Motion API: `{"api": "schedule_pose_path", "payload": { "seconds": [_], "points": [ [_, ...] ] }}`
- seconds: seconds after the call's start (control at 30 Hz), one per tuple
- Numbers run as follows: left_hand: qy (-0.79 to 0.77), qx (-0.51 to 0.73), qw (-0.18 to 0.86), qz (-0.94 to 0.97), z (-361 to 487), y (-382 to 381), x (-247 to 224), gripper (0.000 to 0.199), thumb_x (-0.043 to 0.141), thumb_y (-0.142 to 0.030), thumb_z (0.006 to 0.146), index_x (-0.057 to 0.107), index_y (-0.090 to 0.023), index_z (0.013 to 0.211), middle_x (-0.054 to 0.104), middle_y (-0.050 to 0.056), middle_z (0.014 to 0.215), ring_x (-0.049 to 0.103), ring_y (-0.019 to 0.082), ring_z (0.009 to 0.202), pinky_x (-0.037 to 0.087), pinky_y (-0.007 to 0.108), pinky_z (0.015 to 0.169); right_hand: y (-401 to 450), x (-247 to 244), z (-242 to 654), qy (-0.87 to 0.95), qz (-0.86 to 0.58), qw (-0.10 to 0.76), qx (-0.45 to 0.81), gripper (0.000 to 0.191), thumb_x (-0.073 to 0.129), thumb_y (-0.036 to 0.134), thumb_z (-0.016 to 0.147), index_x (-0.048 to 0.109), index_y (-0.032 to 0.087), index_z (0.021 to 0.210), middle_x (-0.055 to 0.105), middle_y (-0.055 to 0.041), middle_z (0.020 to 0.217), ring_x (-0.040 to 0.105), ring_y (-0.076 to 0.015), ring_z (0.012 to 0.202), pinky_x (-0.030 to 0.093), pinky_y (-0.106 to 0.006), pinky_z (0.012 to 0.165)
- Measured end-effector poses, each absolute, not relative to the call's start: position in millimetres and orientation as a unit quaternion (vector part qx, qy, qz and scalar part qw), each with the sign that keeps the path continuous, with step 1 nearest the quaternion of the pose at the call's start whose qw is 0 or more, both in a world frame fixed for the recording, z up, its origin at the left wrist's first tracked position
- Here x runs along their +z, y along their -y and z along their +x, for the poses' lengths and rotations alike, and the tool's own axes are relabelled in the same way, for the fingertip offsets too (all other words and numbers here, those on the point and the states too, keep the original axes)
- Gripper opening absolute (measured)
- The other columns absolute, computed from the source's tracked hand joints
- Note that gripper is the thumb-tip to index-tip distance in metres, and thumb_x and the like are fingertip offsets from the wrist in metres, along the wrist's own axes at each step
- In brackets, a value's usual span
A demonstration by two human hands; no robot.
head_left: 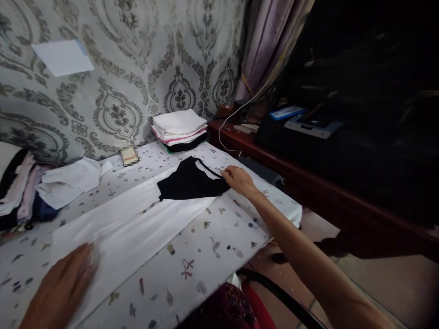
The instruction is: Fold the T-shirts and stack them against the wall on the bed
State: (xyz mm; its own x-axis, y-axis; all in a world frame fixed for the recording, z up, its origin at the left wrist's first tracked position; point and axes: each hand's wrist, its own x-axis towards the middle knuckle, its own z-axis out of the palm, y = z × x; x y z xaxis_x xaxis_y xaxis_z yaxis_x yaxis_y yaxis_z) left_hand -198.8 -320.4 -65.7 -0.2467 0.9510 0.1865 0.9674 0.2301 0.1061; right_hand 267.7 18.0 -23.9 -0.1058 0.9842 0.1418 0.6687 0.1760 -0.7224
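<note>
- Patterned tablecloth (pixel 192 269) covered the work surface; its near-right edge ran diagonally, with floor and a dark chair rim below it.
- Left hand (pixel 61 288) lay nearest, flat and open, palm down on the near end of the garment (pixel 137 224), pressing and gripping nothing.
- That garment, white with a black upper section, was folded into a long strip lying diagonally from near-left to far-right, flat on the cloth.
- Its long right edge ran parallel to the table edge, with a band of bare cloth between them.
- Bare cloth also showed left of the strip, between it and the loose clothes.
- Right hand (pixel 238 179) reached across with the arm extended, fingertips on the black collar end; fingers looked loosely curled, pinching the edge or just resting on it, cannot tell.
- That collar end sat near the far-right corner of the table, close to the drop-off.
- Loose white cloth (pixel 73 178) and a heap of mixed clothes (pixel 18 187) sat at far left, well apart from the strip.
- Small blurred card (pixel 129 156) lay beyond the strip, near the wall.
- Folded stack (pixel 180 130) of white pieces over a dark one stood at the far edge against the wallpaper (pixel 137 68), just beyond the collar.
- Dark wooden shelf (pixel 308 183) ran along the right, separated from the table by a narrow gap.
</note>
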Motion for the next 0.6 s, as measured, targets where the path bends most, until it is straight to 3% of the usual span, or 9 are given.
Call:
{"api": "schedule_pose_path", "payload": {
  "seconds": [0.1, 0.17, 0.27, 0.4, 0.5, 0.6],
  "points": [
    [0.747, -0.096, 0.034, -0.657, -179.2, 315.8, -71.2, 0.057, 0.035, -0.05, 0.094, 0.038, -0.025, 0.145, 0.046, 0.014, 0.153, 0.047, 0.033, 0.139, 0.037, 0.055, 0.116, -2.2, -25.9, 273.8, 0.736, -0.629, 0.206, 0.141, 0.027, 0.058, 0.046, 0.088, 0.06, 0.02, 0.084, 0.064, -0.0119, 0.101, 0.06, -0.0266, 0.096, 0.044, -0.037, 0.081],
    [0.744, -0.087, 0.042, -0.662, -178.6, 315.0, -73.8, 0.059, 0.034, -0.049, 0.095, 0.037, -0.021, 0.147, 0.042, 0.016, 0.156, 0.044, 0.035, 0.141, 0.035, 0.059, 0.116, 2.8, -28.1, 271.6, 0.749, -0.62, 0.193, 0.133, 0.024, 0.063, 0.043, 0.086, 0.058, 0.021, 0.082, 0.063, -0.0103, 0.102, 0.059, -0.0254, 0.098, 0.044, -0.034, 0.08],
    [0.741, -0.083, 0.047, -0.665, -183.4, 315.2, -76.0, 0.06, 0.033, -0.048, 0.095, 0.036, -0.02, 0.148, 0.041, 0.016, 0.157, 0.043, 0.035, 0.142, 0.034, 0.06, 0.116, 2.9, -30.4, 266.1, 0.75, -0.603, 0.214, 0.164, 0.02, 0.063, 0.033, 0.083, 0.051, 0.022, 0.072, 0.061, -0.005, 0.088, 0.057, -0.0203, 0.085, 0.041, -0.03, 0.072],
    [0.733, -0.079, 0.044, -0.674, -186.8, 316.3, -76.7, 0.062, 0.032, -0.046, 0.095, 0.033, -0.022, 0.152, 0.043, 0.014, 0.157, 0.044, 0.034, 0.141, 0.036, 0.059, 0.115, -2.2, -29.2, 268.3, 0.745, -0.566, 0.274, 0.222, 0.016, 0.059, 0.03, 0.08, 0.046, 0.023, 0.072, 0.053, 0.003, 0.065, 0.05, -0.0149, 0.064, 0.037, -0.027, 0.062],
    [0.728, -0.078, 0.052, -0.679, -186.9, 317.2, -75.9, 0.063, 0.033, -0.045, 0.096, 0.032, -0.022, 0.154, 0.043, 0.014, 0.156, 0.045, 0.034, 0.141, 0.037, 0.06, 0.114, -4.8, -27.4, 274.6, 0.728, -0.535, 0.344, 0.257, 0.015, 0.059, 0.029, 0.075, 0.045, 0.023, 0.071, 0.049, 0.0048, 0.06, 0.046, -0.0137, 0.059, 0.036, -0.027, 0.059],
    [0.719, -0.074, 0.061, -0.688, -186.2, 318.0, -74.8, 0.063, 0.033, -0.044, 0.096, 0.032, -0.021, 0.155, 0.042, 0.014, 0.157, 0.045, 0.034, 0.141, 0.037, 0.059, 0.113, -2.9, -27.8, 276.8, 0.747, -0.537, 0.325, 0.221, 0.012, 0.057, 0.025, 0.074, 0.045, 0.023, 0.071, 0.051, 0.0038, 0.061, 0.047, -0.0145, 0.06, 0.035, -0.027, 0.06]
  ]
}}
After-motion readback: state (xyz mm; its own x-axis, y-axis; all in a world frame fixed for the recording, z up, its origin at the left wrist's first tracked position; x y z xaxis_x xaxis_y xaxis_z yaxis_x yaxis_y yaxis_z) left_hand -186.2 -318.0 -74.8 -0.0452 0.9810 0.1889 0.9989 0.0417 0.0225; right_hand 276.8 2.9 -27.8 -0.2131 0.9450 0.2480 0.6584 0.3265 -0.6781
